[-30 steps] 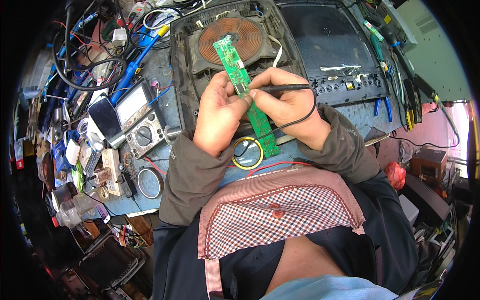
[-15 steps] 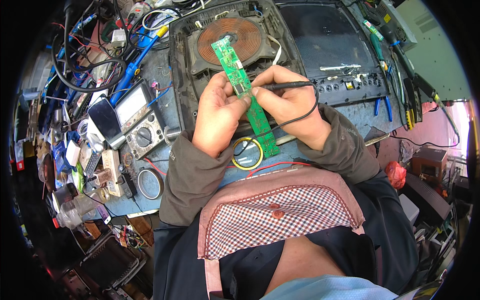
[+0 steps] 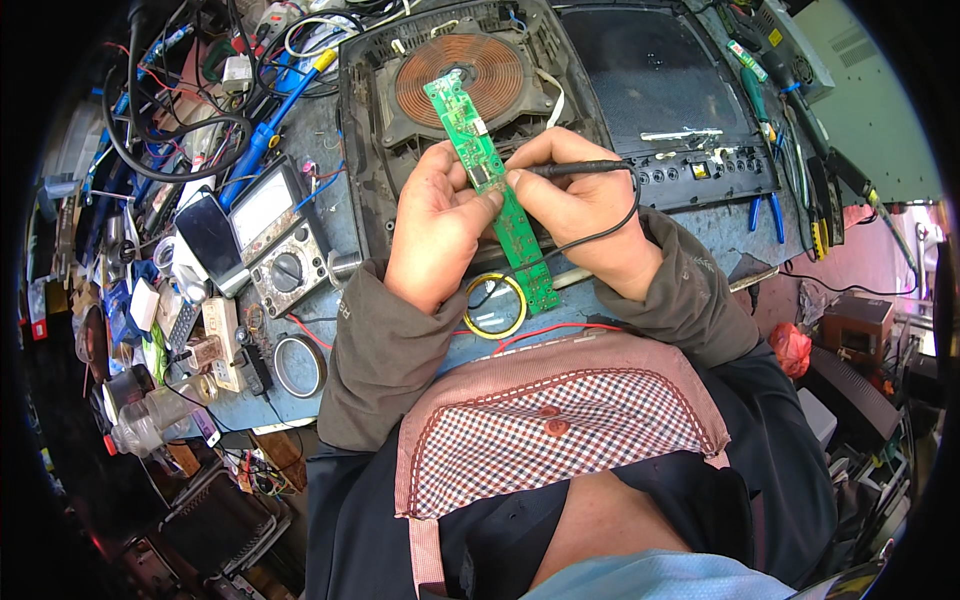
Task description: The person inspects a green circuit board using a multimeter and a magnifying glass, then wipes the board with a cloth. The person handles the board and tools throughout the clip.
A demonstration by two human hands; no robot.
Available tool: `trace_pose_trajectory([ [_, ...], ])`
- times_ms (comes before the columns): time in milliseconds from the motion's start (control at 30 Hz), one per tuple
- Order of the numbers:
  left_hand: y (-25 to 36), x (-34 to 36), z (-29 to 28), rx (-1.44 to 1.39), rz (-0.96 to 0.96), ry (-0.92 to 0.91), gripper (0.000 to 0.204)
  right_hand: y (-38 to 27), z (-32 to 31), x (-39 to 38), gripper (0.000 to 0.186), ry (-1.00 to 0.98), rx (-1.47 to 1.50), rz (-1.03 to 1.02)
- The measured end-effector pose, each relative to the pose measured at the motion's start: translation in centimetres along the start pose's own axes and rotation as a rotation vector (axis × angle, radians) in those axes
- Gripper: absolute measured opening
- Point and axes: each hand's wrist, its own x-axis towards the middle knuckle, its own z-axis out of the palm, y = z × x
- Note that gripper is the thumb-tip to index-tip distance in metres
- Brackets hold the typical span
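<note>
A long green circuit board (image 3: 478,160) stands tilted over the bench, its lower end near a yellow ring (image 3: 494,305). My left hand (image 3: 437,228) grips the board at its middle from the left side. My right hand (image 3: 580,205) holds a black probe with a cord (image 3: 585,169), pen-style, its tip against the board beside my left thumb. Behind the board lies an opened induction cooker (image 3: 372,120) with its copper coil (image 3: 462,74) exposed.
A multimeter (image 3: 282,240) and a phone (image 3: 213,238) lie left of my arm. A blue soldering iron (image 3: 268,131), cables and small parts crowd the far left. The cooker's black glass top (image 3: 655,70) sits at the back right, with pliers (image 3: 766,210) beside it.
Hardly anything has moved; both hands keep their hold and the probe tip stays at the same spot on the board.
</note>
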Motion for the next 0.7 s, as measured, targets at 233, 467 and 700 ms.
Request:
trace_pose_trajectory([
  [233, -0.01, -0.02, 0.04, 0.0, 0.001, 0.003, 0.05, 0.19, -0.04, 0.03, 0.013, 0.017, 0.022, 0.022],
  [467, 0.1, -0.11, 0.21, -0.007, -0.005, 0.012, 0.049, -0.2, -0.19, 0.0, 0.011, -0.019, 0.001, 0.036],
  [700, 0.01, -0.11, 0.08, -0.001, -0.007, 0.007, 0.05, -0.22, -0.23, 0.08, 0.011, -0.038, 0.057, 0.037],
])
